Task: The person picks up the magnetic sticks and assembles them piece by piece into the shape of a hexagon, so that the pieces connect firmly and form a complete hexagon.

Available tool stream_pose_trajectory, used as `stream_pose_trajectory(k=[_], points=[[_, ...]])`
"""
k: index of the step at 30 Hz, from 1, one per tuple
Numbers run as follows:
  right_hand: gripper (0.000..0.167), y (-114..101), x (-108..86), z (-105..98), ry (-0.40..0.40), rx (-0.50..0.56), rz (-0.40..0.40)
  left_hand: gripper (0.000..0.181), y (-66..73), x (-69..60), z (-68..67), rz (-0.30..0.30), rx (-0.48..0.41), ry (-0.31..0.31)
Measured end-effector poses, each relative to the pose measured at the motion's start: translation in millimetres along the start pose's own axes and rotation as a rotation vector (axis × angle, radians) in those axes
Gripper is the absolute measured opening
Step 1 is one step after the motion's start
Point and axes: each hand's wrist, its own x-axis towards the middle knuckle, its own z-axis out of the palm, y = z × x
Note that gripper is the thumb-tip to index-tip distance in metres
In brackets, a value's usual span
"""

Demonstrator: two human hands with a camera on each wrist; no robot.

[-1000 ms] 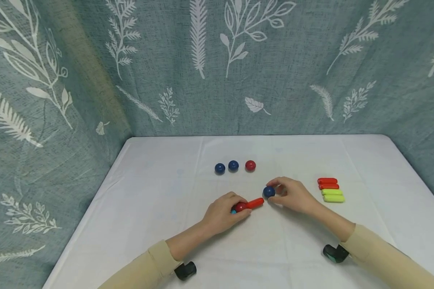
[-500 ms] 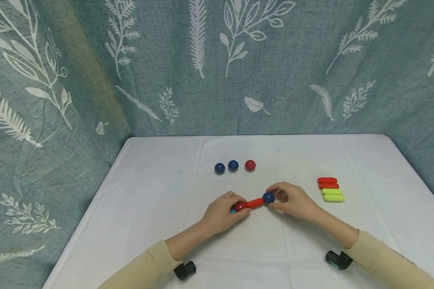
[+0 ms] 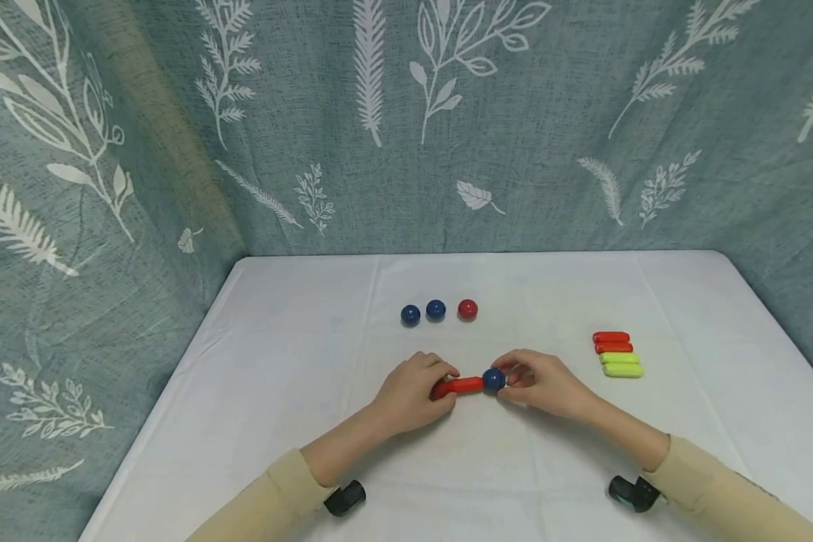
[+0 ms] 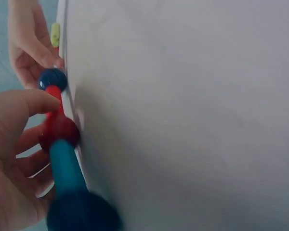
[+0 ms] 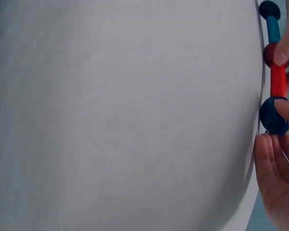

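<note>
In the head view my left hand [image 3: 413,395] grips a joined piece around its red ball [image 4: 60,132], with thumb and index finger near a red rod [image 3: 467,385]. Behind that ball, the left wrist view shows a teal rod [image 4: 67,166] ending in a dark blue ball [image 4: 84,211]; my left hand hides both from the head camera. At the red rod's right end sits another blue ball [image 3: 493,379], touching it. My right hand [image 3: 545,385] pinches this ball between thumb and fingers. How deep the rod sits in it cannot be seen.
Farther back on the white table [image 3: 298,324] lie a blue ball [image 3: 410,315], a second blue ball [image 3: 436,310] and a red ball [image 3: 467,309]. Red rods [image 3: 613,342] and yellow-green rods [image 3: 621,365] lie side by side at the right. A patterned curtain [image 3: 406,188] hangs behind.
My right hand has brought its blue ball down and left onto the red rod's end. The joined piece has shifted slightly left with my left hand, and its rod now lies flatter.
</note>
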Motion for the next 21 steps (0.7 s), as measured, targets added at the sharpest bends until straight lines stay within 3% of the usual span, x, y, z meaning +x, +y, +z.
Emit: stream_pose_trajectory(k=[5, 13, 21], points=[[0.034, -2.4, 2.3, 4.3, -0.010, 0.018, -0.005, 0.033, 13.1, 6.3, 5.4, 0.029, -0.034, 0.021], [0.033, -2.8, 2.6, 5.7, -0.001, -0.008, 0.005, 0.039, 18.6, 19.0, 20.3, -0.049, -0.129, -0.016], [0.022, 3.7, -7.2, -15.1, 0.064, -0.078, 0.034, 0.040, 16.9, 19.4, 24.9, -0.022, -0.078, -0.020]])
